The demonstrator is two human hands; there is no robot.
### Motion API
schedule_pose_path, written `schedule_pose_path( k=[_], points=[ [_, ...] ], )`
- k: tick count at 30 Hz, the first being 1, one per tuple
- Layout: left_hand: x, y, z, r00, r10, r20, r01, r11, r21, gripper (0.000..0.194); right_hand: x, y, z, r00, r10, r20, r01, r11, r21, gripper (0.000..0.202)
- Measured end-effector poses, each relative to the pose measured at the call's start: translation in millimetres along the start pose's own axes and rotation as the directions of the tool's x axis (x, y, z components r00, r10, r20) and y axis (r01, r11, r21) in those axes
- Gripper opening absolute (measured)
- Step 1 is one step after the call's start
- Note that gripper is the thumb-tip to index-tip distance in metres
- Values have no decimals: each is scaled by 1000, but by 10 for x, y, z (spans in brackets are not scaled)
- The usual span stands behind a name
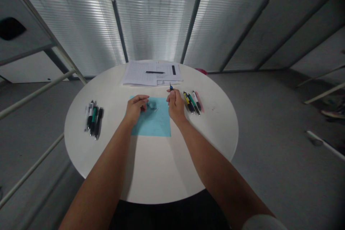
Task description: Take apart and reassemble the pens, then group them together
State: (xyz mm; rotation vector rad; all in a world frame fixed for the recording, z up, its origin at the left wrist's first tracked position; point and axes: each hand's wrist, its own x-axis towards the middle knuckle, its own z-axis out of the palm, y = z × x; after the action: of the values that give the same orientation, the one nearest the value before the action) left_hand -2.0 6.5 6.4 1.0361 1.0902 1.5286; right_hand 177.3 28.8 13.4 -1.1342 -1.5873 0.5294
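A light blue sheet (152,125) lies flat on the white round table (159,172). My left hand (134,109) is over its left side, with the fingers curled inward; what they hold, if anything, I cannot make out. Beside those fingertips, a small clear or pale piece (153,107) shows on the sheet, too blurred to name. At the sheet's right edge, my right hand (175,105) is closed around a pen (171,87), whose blue and dark end sticks up past the fingers.
To the right lie several pens (192,102) in yellow, green and white, by a pink strip (199,101). Another row of pens (93,118) is at the left. Paper sheets (137,75) with a black pen (155,72) on top sit at the far edge.
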Motion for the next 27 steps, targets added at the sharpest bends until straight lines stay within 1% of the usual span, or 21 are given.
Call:
schedule_pose_path(
  k=[6,11,14,19,24,27],
  points=[
    [1,-4,-4,1000,-4,-6,4,1000,-2,17,7,12,10,1000,-3,-18,4,1000,22,45],
    [9,-15,-9,1000,-16,-11,16,1000,-15,18,20,27,25,993,21,-117,-11,996,88,45],
    [17,-23,-9,1000,-18,-12,18,1000,-14,18,22,26,35,988,35,-148,-20,994,104,43],
    [27,-38,-16,1000,-3,-10,3,1000,0,17,28,26,43,987,45,-153,-24,990,139,42],
    [11,-17,-10,1000,-9,-11,9,1000,8,17,29,24,36,990,23,-140,-14,998,67,42],
    [8,-7,-8,1000,-11,-9,11,1000,11,17,22,14,29,990,11,-137,-2,998,61,41]
  ],
)
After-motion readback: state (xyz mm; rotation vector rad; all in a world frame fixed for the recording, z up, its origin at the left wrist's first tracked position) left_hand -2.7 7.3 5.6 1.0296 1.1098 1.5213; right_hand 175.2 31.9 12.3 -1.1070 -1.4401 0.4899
